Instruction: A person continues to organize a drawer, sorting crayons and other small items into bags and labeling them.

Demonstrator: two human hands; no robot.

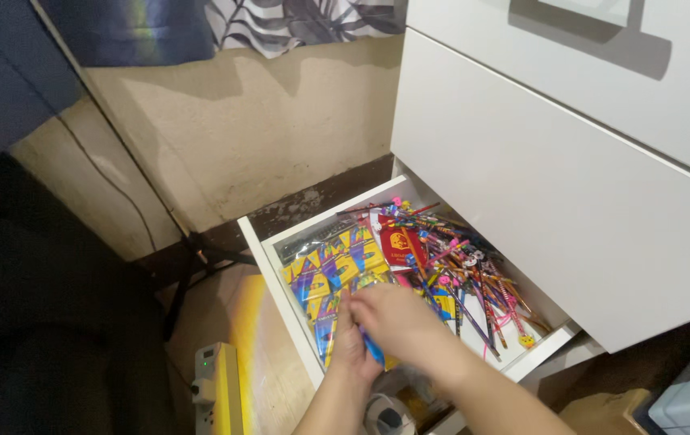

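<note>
A small blue packet (372, 348) is pinched between the fingers of the left hand (351, 342) and the right hand (397, 321), right over the open white drawer (276, 278). Yellow-and-purple packs (333, 270) are stacked inside, with a messy pile of pencils (474, 278) beside them.

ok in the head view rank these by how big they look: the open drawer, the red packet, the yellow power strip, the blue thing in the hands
1. open drawer
2. yellow power strip, partly cut off by the frame's edge
3. red packet
4. blue thing, mostly hidden between the left hand and right hand
</note>
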